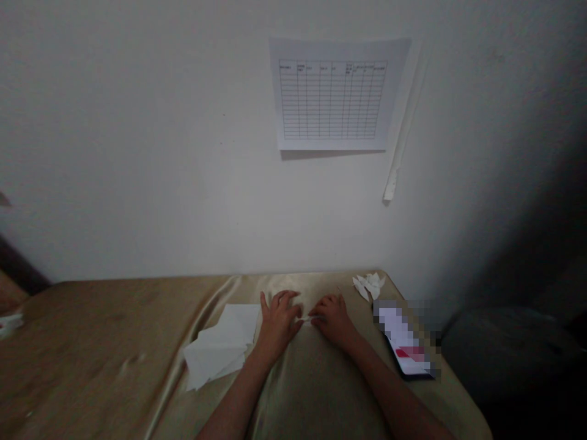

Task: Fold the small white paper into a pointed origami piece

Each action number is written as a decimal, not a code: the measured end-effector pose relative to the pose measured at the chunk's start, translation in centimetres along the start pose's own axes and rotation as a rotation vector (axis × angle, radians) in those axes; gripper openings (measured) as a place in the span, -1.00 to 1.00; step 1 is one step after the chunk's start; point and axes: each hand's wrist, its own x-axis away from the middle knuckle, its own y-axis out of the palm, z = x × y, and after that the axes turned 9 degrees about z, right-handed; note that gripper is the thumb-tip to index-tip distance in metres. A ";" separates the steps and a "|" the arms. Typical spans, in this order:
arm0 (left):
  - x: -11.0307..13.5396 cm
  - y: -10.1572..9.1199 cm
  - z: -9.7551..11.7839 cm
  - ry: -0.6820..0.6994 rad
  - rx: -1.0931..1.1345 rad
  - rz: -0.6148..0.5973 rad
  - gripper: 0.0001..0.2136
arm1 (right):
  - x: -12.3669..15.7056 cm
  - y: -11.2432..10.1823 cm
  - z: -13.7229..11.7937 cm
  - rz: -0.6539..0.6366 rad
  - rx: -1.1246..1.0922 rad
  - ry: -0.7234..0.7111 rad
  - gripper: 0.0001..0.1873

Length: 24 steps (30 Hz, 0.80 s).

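A small folded piece of white paper (306, 319) lies between my two hands, low over the cloth-covered table. My left hand (280, 319) pinches its left end between thumb and index finger, with the other fingers raised and spread. At its right end my right hand (332, 316) grips the paper, fingers curled above it. My fingers hide part of the paper, so its exact folds cannot be made out. Left of my left hand is a loose pile of white paper sheets (220, 348), overlapping at angles.
Small folded white paper pieces (370, 285) rest near the table's back right corner. A phone (406, 345) with a lit, partly blurred screen lies along the right edge. The gold tablecloth (114, 354) is wrinkled. A printed table sheet (334, 95) hangs on the wall.
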 end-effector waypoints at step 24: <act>-0.8 2.7 1.0 -0.394 0.336 0.188 -0.93 | -0.5 1.1 0.8 0.330 -0.384 0.150 -0.88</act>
